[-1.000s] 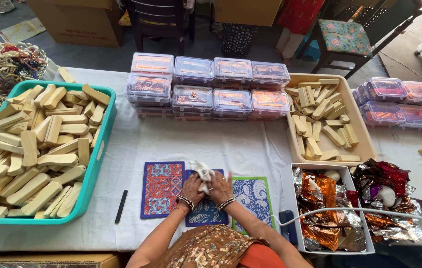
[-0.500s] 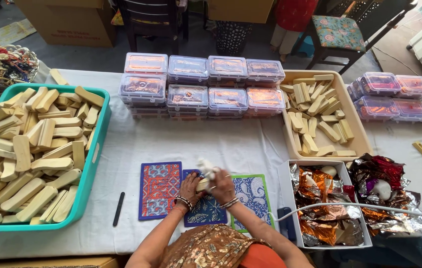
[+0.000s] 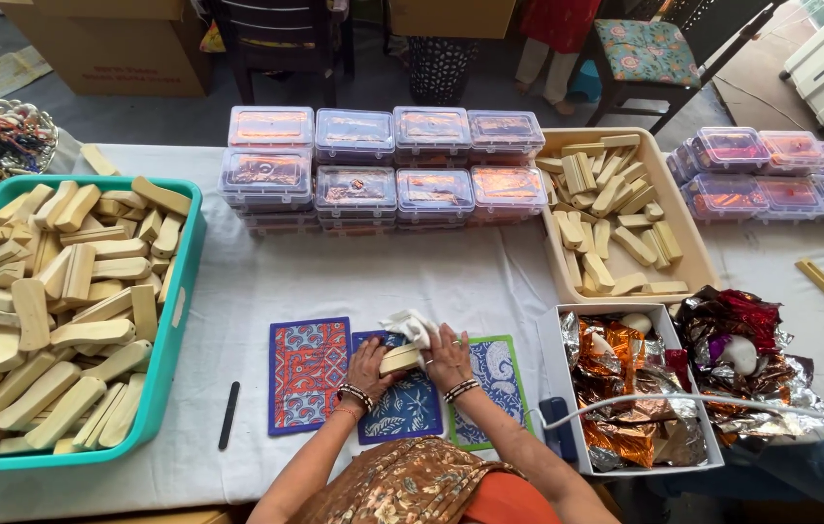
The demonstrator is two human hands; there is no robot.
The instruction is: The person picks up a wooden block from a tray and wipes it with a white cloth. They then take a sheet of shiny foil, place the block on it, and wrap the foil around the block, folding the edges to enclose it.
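— While we go from big to small, what takes up the most room?

— On the white tablecloth, the teal tub at the left, heaped with pale wooden blocks. Next comes the beige tray at the right of centre, holding a smaller pile of the same blocks.

— And the packages?

— Clear lidded boxes with orange-red contents stand in two rows along the far edge, stacked; a second group of boxes sits at the far right. Near the front right, a white carton is stuffed with crumpled copper and silver foil, and more foil in red and purple spills beside it.

— Smaller things?

— Three patterned mats lie side by side before the person: a red-and-blue mat, a dark blue mat, a green-edged mat. A thin black stick lies left of them.

— The hands?

— Both meet over the blue mat, wrists bangled. The left hand and the right hand close from either side on one wooden block, fingers curled on it. A white cloth is bunched just beyond it, against the right fingers.
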